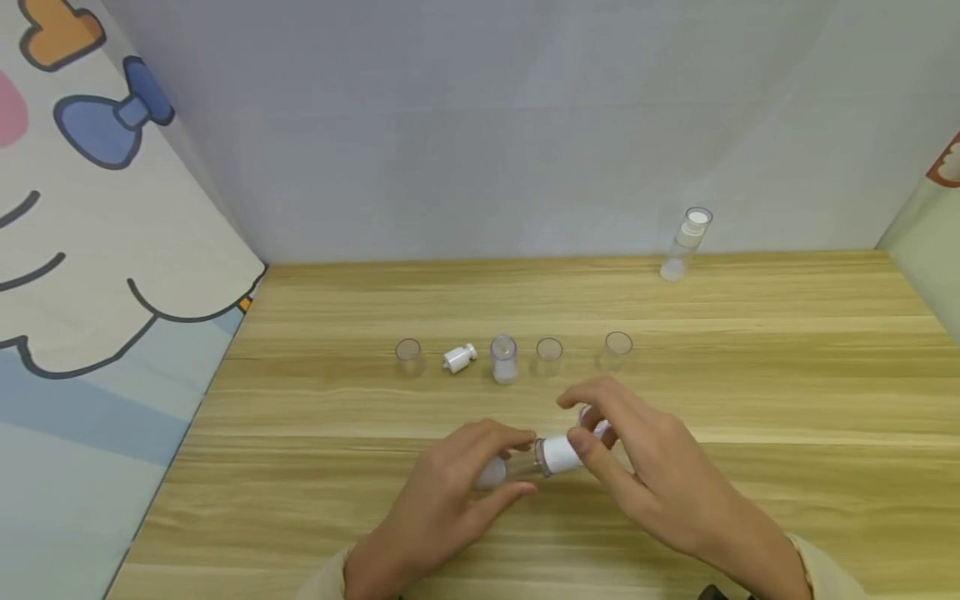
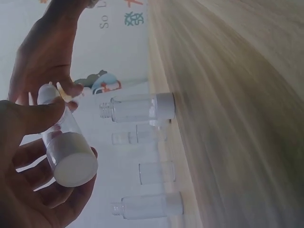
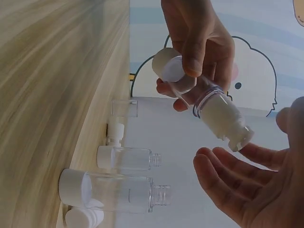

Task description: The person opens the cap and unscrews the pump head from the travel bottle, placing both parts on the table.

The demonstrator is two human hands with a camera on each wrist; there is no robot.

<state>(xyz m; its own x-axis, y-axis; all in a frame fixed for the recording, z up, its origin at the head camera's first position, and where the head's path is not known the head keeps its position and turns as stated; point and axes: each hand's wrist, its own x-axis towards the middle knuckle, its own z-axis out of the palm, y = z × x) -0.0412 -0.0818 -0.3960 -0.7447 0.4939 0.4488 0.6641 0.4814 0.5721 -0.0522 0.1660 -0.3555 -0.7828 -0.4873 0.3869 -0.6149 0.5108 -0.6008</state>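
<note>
My left hand (image 1: 457, 475) grips a clear pump bottle (image 2: 71, 152) around its body, tilted, with the white base toward the left. A white pump top (image 3: 223, 118) sits at the bottle's neck end, pointing right. Beside that pump top is my right hand (image 1: 652, 467), its fingers spread and loosely bent; in the right wrist view they curve near the nozzle without gripping it. Partly hidden behind the right hand stands a clear bottle (image 3: 118, 192) with a white base and a bare threaded neck.
Farther back stand a smaller clear bottle (image 1: 504, 367) and clear caps (image 1: 408, 357), (image 1: 549, 357), (image 1: 617, 350). A white pump top (image 1: 460, 358) lies on its side among them. Against the back wall is a capped pump bottle (image 1: 684, 246) on the wooden table (image 1: 337, 300).
</note>
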